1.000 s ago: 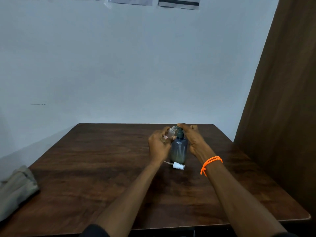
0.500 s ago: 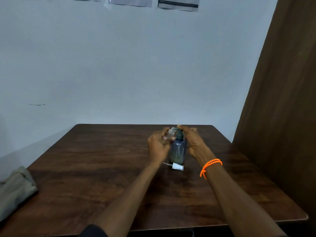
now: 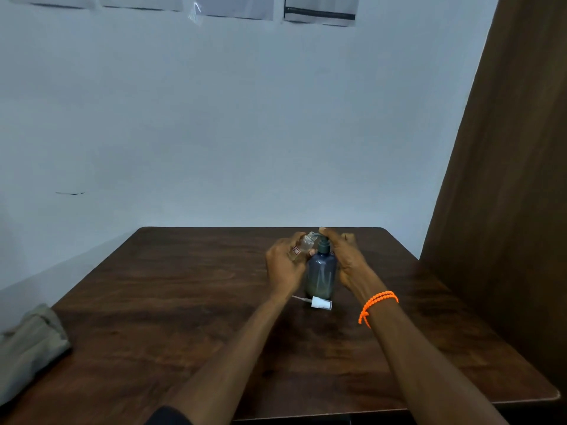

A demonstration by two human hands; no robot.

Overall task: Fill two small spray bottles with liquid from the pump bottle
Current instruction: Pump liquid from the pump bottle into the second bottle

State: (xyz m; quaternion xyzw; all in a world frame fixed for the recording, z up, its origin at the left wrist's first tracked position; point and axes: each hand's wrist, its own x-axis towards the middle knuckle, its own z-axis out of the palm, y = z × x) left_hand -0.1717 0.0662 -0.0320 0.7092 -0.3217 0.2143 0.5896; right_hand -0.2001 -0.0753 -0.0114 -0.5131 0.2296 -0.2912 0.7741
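Nearest on the table (image 3: 184,348) lies the white spray cap (image 3: 320,303), on its side with its thin tube pointing left, just in front of the pump bottle (image 3: 320,276) — so the small bottle in hand is open and only one small bottle is in sight. Behind the cap the grey pump bottle stands upright, near the far middle of the tabletop. The left hand (image 3: 283,268) is curled closed around a small clear spray bottle (image 3: 303,245), tilted so its mouth leans toward the pump's nozzle. The right hand (image 3: 345,259) is draped over the pump head with fingers bent down on it; how firmly it presses cannot be told. The likely trouble is aim — the small mouth is narrow, and if it sits a little off the nozzle a squirt would run down the fingers onto the wood. A hard, off-centre press could also tip the pump bottle onto the loose cap.
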